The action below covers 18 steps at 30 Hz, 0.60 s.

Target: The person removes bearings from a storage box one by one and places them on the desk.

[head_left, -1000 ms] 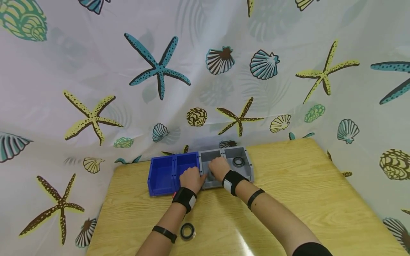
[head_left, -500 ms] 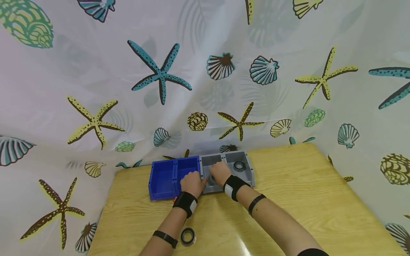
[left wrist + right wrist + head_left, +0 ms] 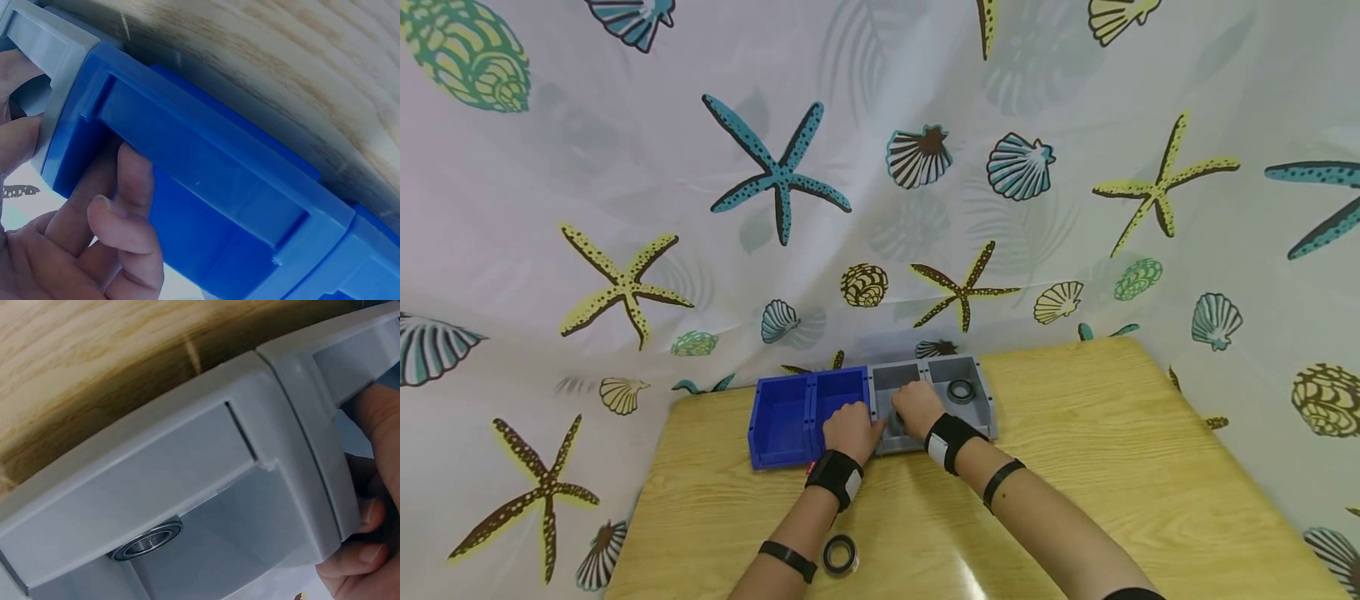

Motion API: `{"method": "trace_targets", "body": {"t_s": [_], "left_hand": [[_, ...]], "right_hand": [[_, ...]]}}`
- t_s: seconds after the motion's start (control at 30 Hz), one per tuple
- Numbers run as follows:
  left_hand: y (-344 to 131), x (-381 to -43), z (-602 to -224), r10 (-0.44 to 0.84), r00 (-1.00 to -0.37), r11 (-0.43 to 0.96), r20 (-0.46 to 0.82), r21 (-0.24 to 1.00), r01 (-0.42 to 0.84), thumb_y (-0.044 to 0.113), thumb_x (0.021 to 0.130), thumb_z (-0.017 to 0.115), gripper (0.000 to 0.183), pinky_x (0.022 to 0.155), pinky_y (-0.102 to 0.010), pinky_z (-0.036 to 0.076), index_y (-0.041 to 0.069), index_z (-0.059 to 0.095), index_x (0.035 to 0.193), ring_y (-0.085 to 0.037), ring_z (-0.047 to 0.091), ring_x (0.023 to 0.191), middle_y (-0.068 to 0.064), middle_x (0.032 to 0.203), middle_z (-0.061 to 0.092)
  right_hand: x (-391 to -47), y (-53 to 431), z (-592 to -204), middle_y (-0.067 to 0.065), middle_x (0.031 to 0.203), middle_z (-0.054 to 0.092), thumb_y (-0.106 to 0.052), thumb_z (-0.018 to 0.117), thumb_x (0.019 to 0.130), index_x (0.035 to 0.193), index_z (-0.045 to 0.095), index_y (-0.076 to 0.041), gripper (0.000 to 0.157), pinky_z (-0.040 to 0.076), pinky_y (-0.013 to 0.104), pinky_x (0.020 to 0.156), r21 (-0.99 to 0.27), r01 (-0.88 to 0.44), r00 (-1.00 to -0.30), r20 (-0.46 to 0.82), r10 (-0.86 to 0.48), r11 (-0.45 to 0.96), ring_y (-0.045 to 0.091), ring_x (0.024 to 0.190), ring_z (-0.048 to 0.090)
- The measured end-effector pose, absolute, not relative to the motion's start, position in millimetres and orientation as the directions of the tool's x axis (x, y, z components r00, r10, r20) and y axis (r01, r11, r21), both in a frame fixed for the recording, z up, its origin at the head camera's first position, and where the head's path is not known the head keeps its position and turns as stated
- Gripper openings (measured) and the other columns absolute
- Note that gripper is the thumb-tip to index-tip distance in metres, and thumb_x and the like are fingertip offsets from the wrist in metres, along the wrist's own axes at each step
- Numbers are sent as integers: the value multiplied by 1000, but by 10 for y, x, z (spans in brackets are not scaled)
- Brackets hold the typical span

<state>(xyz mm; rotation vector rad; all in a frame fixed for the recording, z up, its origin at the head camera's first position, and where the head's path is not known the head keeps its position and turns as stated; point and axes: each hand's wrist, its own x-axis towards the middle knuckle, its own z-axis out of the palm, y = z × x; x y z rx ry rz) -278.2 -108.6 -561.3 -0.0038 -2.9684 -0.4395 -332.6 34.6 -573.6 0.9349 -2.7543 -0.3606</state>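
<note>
Bearing (image 3: 896,424) gripped, right hand (image 3: 917,407); left hand (image 3: 851,430) loosely curled.

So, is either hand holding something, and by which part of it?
The right hand seems to hold a dark ring in a grey bin; where it grips is hidden. Whether the left hand grips the blue bin's wall cannot be told.
</note>
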Motion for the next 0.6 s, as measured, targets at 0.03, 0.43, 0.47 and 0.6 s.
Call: {"method": "trace_targets", "body": {"t_s": [0.03,0.43,0.47,0.6], "left_hand": [[-1086,-2785,-5612,-17,-990,957,141,290,24,36,89,82,62,43,-32,31,15,39,50,-18,46,42,2,48,32],[-1095,-2811,-5653,-18,-989,956,148,291,26,36,88,83,60,43,-32,33,15,41,51,-18,46,42,2,49,35],[-1096,-2817,-5657,-17,-989,958,149,286,27,37,88,83,60,44,-32,34,15,41,50,-18,46,43,2,49,36],[-1093,-2831,-5675,-9,-987,962,163,272,36,37,88,83,59,43,-33,36,15,43,51,-18,48,43,0,48,39]], "right_hand": [[-3326,348,-5735,-4,68,66,-24,87,81,68,67,-21,25,56,32,63,293,-567,-776,123,-618,770,16,67,66],[-3310,377,-5725,-3,68,63,-28,87,79,64,62,-21,29,54,32,63,227,-587,-772,133,-622,777,17,67,65],[-3315,381,-5727,-3,68,63,-28,87,79,66,63,-21,29,54,32,63,220,-588,-772,132,-621,778,17,67,65],[-3335,402,-5726,-2,68,62,-29,87,79,68,63,-20,28,55,33,63,158,-593,-777,144,-613,789,17,65,64]]}}
